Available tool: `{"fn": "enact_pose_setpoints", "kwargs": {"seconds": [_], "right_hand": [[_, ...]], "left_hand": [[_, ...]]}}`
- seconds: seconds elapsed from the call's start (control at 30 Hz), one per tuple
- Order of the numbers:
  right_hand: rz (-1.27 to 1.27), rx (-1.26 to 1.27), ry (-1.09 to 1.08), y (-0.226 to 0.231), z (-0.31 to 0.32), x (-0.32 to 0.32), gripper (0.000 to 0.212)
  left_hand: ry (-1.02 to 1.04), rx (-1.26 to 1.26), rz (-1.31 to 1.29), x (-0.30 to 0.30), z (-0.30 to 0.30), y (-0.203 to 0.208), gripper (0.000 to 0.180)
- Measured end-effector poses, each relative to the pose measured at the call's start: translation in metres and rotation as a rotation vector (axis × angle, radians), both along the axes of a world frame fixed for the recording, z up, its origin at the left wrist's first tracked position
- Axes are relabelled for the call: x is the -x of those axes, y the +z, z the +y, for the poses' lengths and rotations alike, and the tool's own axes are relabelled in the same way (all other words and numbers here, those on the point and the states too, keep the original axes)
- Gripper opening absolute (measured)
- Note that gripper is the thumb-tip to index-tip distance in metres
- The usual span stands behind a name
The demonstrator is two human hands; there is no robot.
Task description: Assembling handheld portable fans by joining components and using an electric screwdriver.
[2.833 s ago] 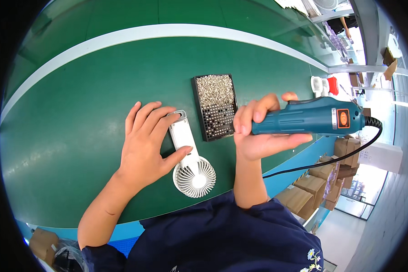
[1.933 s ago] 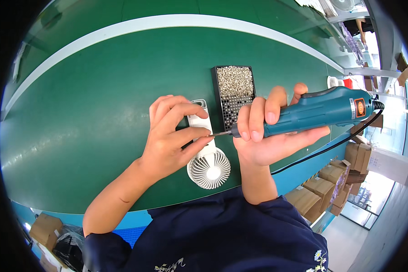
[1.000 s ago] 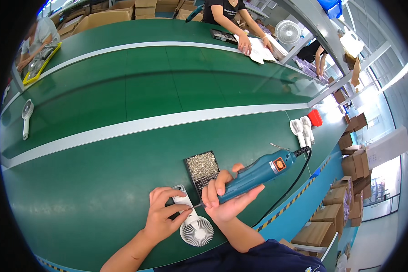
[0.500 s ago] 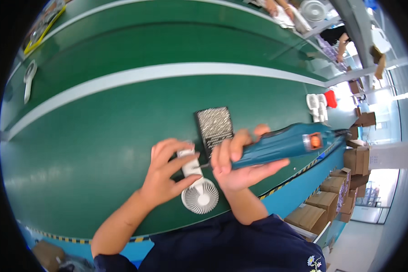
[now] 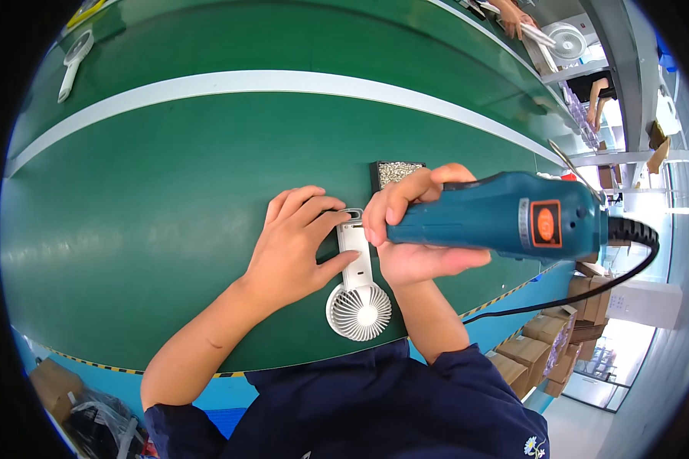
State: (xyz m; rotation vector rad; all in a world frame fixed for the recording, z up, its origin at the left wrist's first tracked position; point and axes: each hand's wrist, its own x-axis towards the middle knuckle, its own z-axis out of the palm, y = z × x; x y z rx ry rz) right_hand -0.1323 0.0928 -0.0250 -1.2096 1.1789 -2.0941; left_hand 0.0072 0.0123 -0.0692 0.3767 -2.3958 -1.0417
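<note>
A white handheld fan (image 5: 357,275) lies on the green table in front of me, its round slatted head toward me and its handle pointing away. My left hand (image 5: 287,245) grips the handle from the left, thumb on its near part and fingers at the far end. My right hand (image 5: 409,260) is wrapped round a teal electric screwdriver (image 5: 482,218), held nearly level with its back end and black cord to the right. The driver's tip is hidden behind my right fingers, close by the fan's handle. Just beyond, a black tray (image 5: 376,180) of small screws is partly covered by that hand.
A white strip (image 5: 283,81) crosses the table beyond my hands. Another white handheld fan (image 5: 70,69) lies at the far left. The black cord (image 5: 641,268) loops down at the right. Cardboard boxes (image 5: 524,353) stand beyond the right edge. Co-workers' hands (image 5: 513,17) show at the far right.
The whole view has shifted. The screwdriver's back end now stands larger and nearer to me. My left hand stays on the fan handle, its fingers now more around the far end.
</note>
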Motion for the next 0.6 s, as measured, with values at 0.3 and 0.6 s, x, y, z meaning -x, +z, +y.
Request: {"fn": "enact_pose_setpoints", "kwargs": {"seconds": [0.3, 0.6], "right_hand": [[-0.078, -0.111, -0.086, -0.005, -0.006, -0.007, 0.096], [-0.034, -0.143, -0.070, -0.011, -0.001, -0.007, 0.096]], "left_hand": [[0.006, -0.001, 0.025, 0.000, 0.002, -0.001, 0.040], [0.003, 0.010, 0.027, 0.003, 0.004, -0.002, 0.039]]}}
